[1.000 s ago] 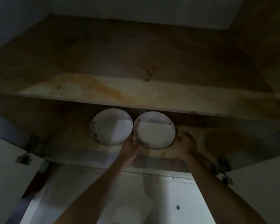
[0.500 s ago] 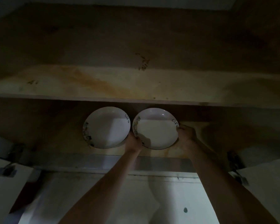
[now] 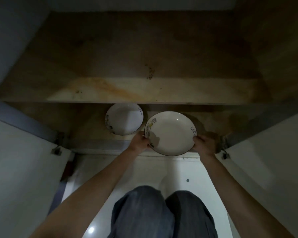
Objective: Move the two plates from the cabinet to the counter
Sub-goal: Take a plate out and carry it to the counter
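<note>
Two white plates with a dark rim and small drawings are in the low cabinet. The right plate (image 3: 172, 133) is held between both hands, lifted and partly out past the cabinet's front edge. My left hand (image 3: 139, 140) grips its left rim, and my right hand (image 3: 204, 145) grips its right rim. The left plate (image 3: 124, 119) lies on the cabinet floor (image 3: 86, 124) under the shelf, apart from both hands.
A stained wooden shelf (image 3: 144, 91) spans the cabinet above the plates. Open white doors stand at the left (image 3: 24, 169) and right (image 3: 268, 160), with hinges near the front corners. My knees in dark trousers (image 3: 162, 212) are below, over a white floor.
Both hands closed on the right plate's rims and pulled it forward and up, out toward the cabinet front. The left plate stayed put. The camera view dropped, showing my knees.
</note>
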